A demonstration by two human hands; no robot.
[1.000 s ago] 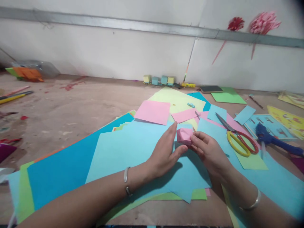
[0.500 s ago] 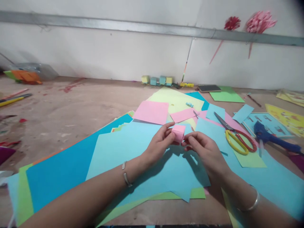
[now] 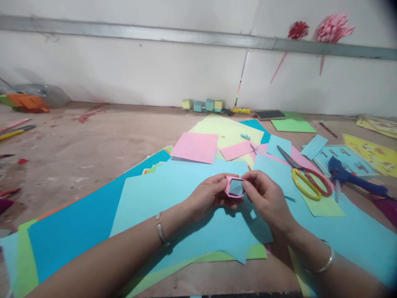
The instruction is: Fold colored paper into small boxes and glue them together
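Both my hands hold a small pink paper cube (image 3: 235, 187) just above a light blue sheet (image 3: 186, 198). The cube's open side faces me and shows a grey-blue inside. My left hand (image 3: 207, 196) pinches its left side with curled fingers. My right hand (image 3: 265, 198) grips its right side between thumb and fingers. A metal bangle sits on each wrist.
Coloured sheets overlap across the wooden table (image 3: 93, 140): dark blue (image 3: 80, 219), pink (image 3: 196, 147), pale yellow (image 3: 228, 130). Yellow-handled scissors (image 3: 305, 178) and a blue glue gun (image 3: 353, 178) lie to the right. Small paper cubes (image 3: 203, 105) line the wall. Paper flowers (image 3: 333, 28) hang above.
The cube was lifted off the blue sheet and turned, so its open side now faces me. Both hands closed around it and moved slightly toward me.
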